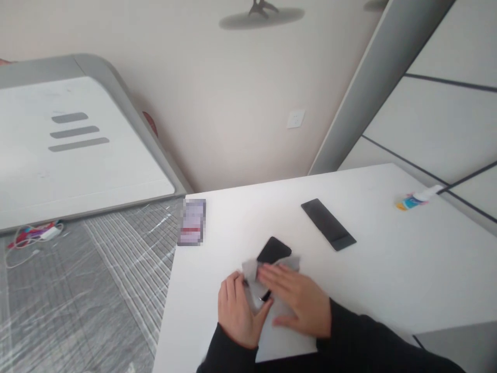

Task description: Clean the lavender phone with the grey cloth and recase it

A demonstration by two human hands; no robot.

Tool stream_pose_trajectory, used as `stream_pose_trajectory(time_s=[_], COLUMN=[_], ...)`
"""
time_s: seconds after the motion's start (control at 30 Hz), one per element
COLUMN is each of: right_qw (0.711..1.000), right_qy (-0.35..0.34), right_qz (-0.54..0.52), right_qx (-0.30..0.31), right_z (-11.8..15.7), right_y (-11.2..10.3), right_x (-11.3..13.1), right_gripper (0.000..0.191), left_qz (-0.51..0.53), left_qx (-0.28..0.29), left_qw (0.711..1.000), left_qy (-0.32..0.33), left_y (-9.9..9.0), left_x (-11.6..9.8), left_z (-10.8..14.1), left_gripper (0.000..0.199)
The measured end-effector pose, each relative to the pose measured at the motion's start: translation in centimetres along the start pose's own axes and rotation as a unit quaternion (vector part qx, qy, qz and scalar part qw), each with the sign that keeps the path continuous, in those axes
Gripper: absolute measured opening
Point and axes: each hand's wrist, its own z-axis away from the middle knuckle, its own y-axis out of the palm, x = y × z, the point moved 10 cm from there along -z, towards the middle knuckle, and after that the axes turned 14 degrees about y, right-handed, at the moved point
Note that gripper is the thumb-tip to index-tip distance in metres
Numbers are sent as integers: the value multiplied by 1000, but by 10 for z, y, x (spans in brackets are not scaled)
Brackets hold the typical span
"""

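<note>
A black smartphone lies tilted on the white table, its lower part largely covered by a grey cloth. My left hand grips the phone's lower end, fingers along the left side and thumb near the bottom edge. Over the screen, my right hand has the cloth under its fingers and presses it against the glass. The cloth's far corner sticks out beyond the right fingers. How the cloth is gathered beneath the right palm is hidden.
A dark flat slab like a second phone lies to the right. A small white-capped bottle lies farther right. A pixelated rectangular thing is at the table's left edge. Beside the table is a plastic-covered bed with a cable.
</note>
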Motion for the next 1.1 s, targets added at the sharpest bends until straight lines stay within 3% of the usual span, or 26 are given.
stream_pose_trajectory(time_s=[0.07, 0.1, 0.17, 0.23, 0.3, 0.33, 0.4, 0.47, 0.57, 0.63, 0.7, 0.8, 0.83, 0.93, 1.03, 1.1], right_qw=[993, 992, 998, 1000, 994, 993, 998, 1000, 996, 999, 1000, 994, 995, 997, 993, 995], right_qy=[98, 96, 41, 21, 97, 103, 49, 10, 82, 25, -26, 51, 29, -56, 45, 0], right_qz=[38, 41, 15, 14, 38, 38, 15, 6, 31, 12, 12, 73, 67, 47, 92, 79], right_qx=[-59, -73, -38, 7, -24, -37, -24, 5, -28, -15, -4, -63, -70, -17, -65, -59], right_z=[-3, -2, -2, -3, -8, -9, -9, -8, -9, -6, -3, -7, -6, -4, -9, -6], right_y=[-11, -14, -8, 0, -7, -9, -7, -3, -10, -8, -6, -16, -18, -9, -22, -22], right_x=[-19, -17, -4, 3, -9, -10, 2, 9, -8, 1, 9, -7, -3, 10, -15, -10], right_gripper=[79, 90, 104, 91, 87, 95, 101, 92, 95, 102, 96, 87, 96, 92, 82, 95], left_qz=[-4, -7, -15, -19, -17, -17, -23, -23, -16, -29, -37, -30, -34, -53, -48, -45], left_qx=[9, 10, 2, -17, -37, -43, -45, -40, -30, -29, -21, -5, -5, -2, 4, 1], left_qw=[1000, 1000, 1000, 1000, 999, 999, 999, 999, 999, 999, 999, 999, 999, 999, 999, 999], left_qy=[1, 4, 12, 4, -12, -14, -8, -6, -10, -9, -13, -20, -19, -1, 6, 1], left_y=[2, 3, 2, -1, -4, -6, -7, -7, -7, -9, -10, -9, -9, -11, -12, -13], left_x=[3, 3, 0, -2, -3, -4, -8, -9, -10, -11, -11, -10, -10, -11, -12, -12], left_z=[1, 1, 0, -2, -4, -5, -7, -8, -8, -8, -9, -10, -10, -12, -14, -15], left_gripper=[67, 67, 64, 64, 65, 64, 62, 63, 66, 65, 66, 69, 69, 67, 68, 68])
